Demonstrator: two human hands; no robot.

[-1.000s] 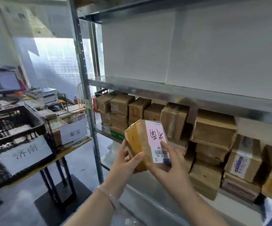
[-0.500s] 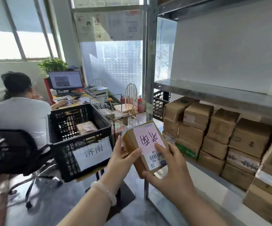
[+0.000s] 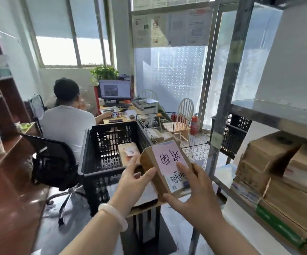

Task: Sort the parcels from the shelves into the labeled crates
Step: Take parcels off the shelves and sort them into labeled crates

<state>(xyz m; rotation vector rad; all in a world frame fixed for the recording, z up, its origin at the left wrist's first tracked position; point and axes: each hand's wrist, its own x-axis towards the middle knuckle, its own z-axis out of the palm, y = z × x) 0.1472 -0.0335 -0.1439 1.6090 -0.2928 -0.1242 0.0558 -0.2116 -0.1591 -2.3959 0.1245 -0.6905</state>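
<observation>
The left hand (image 3: 133, 183) and right hand (image 3: 195, 196) grip the pink-labelled parcel (image 3: 164, 168) in their fingers (image 3: 181, 167), the black crate (image 3: 101, 172) at ten o'clock holds one box (image 3: 128, 153), and stacks (image 3: 277, 162) wait at three o'clock.

The parcel (image 3: 165, 168) has been carried leftward, away from the stacked boxes (image 3: 277, 162) on the shelf (image 3: 277, 115). It is now held at the near right corner of the black crate (image 3: 101, 173), in front of the wire basket (image 3: 195, 148). The crate's white front label (image 3: 147, 196), plainly read half a second ago, is now largely covered by the left hand (image 3: 134, 183) and the parcel. The right hand (image 3: 198, 196) has been shifted so that a fingertip lies on the pink label (image 3: 167, 157). A seated person (image 3: 66, 122), unseen a second ago, has been brought to mid-view.
</observation>
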